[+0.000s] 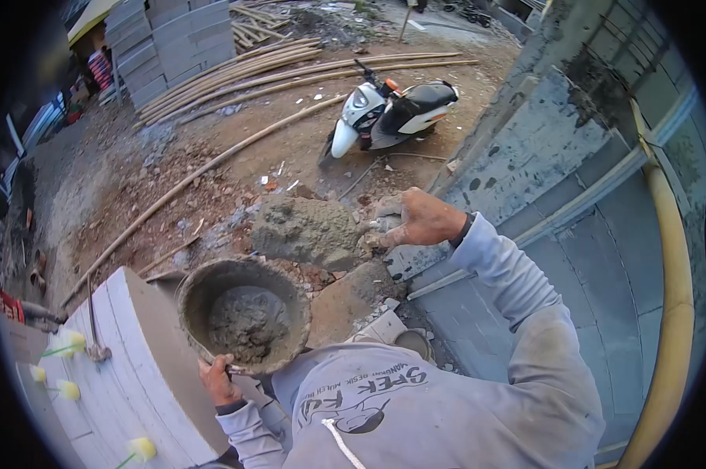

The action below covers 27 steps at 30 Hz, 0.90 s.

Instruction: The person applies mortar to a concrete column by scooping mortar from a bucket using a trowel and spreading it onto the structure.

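My left hand (221,381) is closed on the near rim of a round, mortar-crusted bucket (189,316), which tilts in front of my body. Wet grey mortar (249,322) lies inside it. Out ahead, my right hand (427,219) has its fingers curled round the grey, caked grip of what looks like a trowel (386,217). A thick, lumpy slab of mortar (306,230) extends left from those fingers and hides any blade. Smears of mortar coat the fingertips.
Pale blocks (126,352) with yellow-green blobs stand at left. A block wall (571,281), concrete column (517,168) and bamboo pole (669,313) rise at right. Beyond are a parked scooter (388,113), long bamboo poles (290,78) and stacked blocks (173,47).
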Each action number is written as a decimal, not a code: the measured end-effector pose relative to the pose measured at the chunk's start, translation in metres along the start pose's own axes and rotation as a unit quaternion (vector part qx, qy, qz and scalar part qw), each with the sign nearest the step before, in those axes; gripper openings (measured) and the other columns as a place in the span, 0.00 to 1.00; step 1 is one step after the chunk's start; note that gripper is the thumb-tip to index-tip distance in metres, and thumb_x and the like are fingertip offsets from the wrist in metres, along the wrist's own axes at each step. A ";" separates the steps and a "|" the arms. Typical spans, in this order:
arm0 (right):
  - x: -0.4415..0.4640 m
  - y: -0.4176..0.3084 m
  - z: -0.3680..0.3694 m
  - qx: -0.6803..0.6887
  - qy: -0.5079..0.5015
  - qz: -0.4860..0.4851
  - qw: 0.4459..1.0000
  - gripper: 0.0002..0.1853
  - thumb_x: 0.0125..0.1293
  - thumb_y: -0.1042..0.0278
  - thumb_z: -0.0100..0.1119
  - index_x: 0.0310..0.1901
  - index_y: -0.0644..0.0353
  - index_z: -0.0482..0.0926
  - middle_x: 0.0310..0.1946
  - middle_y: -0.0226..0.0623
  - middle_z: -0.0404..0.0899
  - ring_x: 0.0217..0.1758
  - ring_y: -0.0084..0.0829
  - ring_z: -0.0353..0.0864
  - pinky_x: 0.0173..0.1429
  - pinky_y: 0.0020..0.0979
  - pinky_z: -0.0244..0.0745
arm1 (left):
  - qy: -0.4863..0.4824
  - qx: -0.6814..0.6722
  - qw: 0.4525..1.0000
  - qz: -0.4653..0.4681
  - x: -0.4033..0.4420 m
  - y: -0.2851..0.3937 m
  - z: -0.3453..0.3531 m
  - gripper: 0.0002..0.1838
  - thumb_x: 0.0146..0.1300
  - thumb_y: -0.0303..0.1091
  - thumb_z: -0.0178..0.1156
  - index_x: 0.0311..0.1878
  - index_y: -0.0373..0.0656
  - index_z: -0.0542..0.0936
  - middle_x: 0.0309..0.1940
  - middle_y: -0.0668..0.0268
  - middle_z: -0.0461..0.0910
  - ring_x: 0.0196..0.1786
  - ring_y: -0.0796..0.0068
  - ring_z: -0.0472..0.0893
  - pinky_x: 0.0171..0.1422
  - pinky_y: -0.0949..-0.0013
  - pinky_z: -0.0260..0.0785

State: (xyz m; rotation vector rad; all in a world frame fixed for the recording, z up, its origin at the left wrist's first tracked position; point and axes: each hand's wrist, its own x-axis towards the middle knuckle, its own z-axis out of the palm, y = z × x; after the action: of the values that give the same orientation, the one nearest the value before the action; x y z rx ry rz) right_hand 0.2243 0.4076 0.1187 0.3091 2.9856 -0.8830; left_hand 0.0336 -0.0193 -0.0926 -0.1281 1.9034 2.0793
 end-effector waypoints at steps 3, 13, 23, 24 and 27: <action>-0.051 0.024 -0.069 0.027 0.079 0.025 0.996 0.16 0.53 0.61 0.67 0.36 0.63 0.77 0.23 0.37 0.75 0.27 0.32 0.75 0.33 0.35 0.70 | -0.023 0.005 0.998 -0.062 -0.018 0.045 0.022 0.40 0.40 0.22 0.55 0.65 0.37 0.62 0.52 0.58 0.72 0.47 0.65 0.76 0.46 0.68 0.75; -0.270 0.109 -0.364 0.216 0.368 0.454 0.782 0.13 0.66 0.60 0.51 0.32 0.61 0.74 0.22 0.32 0.74 0.20 0.24 0.72 0.24 0.28 0.69 | -0.151 0.090 0.977 -0.123 0.031 -0.013 -0.034 0.11 0.62 0.23 0.53 0.48 0.41 0.73 0.38 0.68 0.74 0.38 0.75 0.74 0.44 0.73 0.70; -0.257 0.090 -0.393 0.068 0.423 0.543 0.722 0.16 0.65 0.55 0.52 0.32 0.62 0.74 0.21 0.32 0.72 0.16 0.24 0.68 0.20 0.29 0.65 | -0.106 0.113 0.987 -0.052 -0.002 0.019 -0.011 0.08 0.60 0.28 0.56 0.43 0.39 0.76 0.33 0.66 0.76 0.36 0.76 0.74 0.39 0.73 0.68; -0.248 0.088 -0.381 0.046 0.414 0.532 0.737 0.16 0.65 0.55 0.53 0.32 0.62 0.74 0.21 0.32 0.72 0.16 0.24 0.68 0.20 0.29 0.65 | -0.076 0.103 0.991 -0.045 -0.012 0.031 -0.002 0.08 0.59 0.28 0.58 0.42 0.39 0.77 0.33 0.66 0.76 0.35 0.77 0.74 0.38 0.74 0.68; -0.213 0.091 -0.330 -0.028 0.357 0.461 0.812 0.14 0.63 0.59 0.56 0.31 0.63 0.74 0.19 0.30 0.70 0.16 0.22 0.66 0.20 0.28 0.63 | 0.072 0.016 0.990 -0.122 0.034 -0.002 -0.023 0.21 0.48 0.28 0.58 0.48 0.40 0.69 0.32 0.62 0.73 0.25 0.71 0.76 0.25 0.67 0.75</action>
State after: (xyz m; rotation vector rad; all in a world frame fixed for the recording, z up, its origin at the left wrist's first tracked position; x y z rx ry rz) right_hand 0.4650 0.6211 0.3613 2.2476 2.6811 -0.5948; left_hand -0.0015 -0.0357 -0.1068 -0.4897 1.8921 1.9211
